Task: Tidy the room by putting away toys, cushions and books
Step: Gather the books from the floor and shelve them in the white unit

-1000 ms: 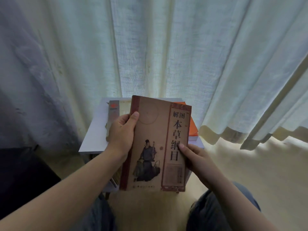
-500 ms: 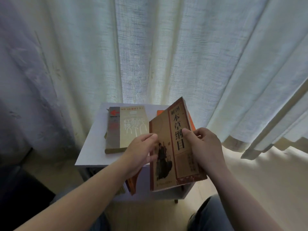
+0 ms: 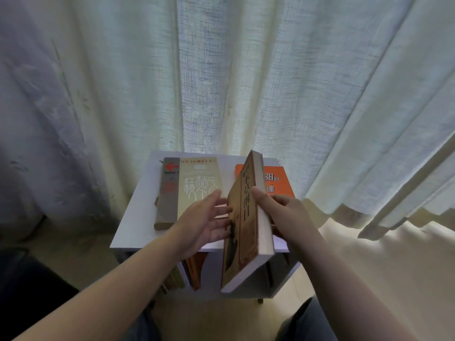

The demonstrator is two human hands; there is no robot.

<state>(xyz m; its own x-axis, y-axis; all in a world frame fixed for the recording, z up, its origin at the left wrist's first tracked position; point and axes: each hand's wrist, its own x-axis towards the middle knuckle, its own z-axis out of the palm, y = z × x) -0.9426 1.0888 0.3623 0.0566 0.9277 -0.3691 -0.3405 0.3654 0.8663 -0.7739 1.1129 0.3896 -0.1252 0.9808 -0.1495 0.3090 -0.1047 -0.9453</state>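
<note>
A brown book (image 3: 242, 217) with a figure on its cover stands nearly on edge in front of a small white shelf unit (image 3: 133, 225). My right hand (image 3: 283, 215) grips it, thumb on the cover and fingers behind. My left hand (image 3: 206, 222) is spread with straight fingers beside the cover's left edge, at or just off it. On the shelf top lie a beige book (image 3: 194, 190) with a grey spine at the left and an orange book (image 3: 278, 180) at the right, partly hidden by the brown one.
Pale curtains (image 3: 221, 75) hang close behind the shelf unit and reach the light floor (image 3: 369, 267) at the right. Several books (image 3: 194, 269) stand in the compartment under the shelf top. A dark object (image 3: 22, 286) fills the lower left corner. My knees show at the bottom.
The brown book has turned from face-up to nearly on edge and moved right. My left hand let go of its spine and opened; my right hand took over the grip.
</note>
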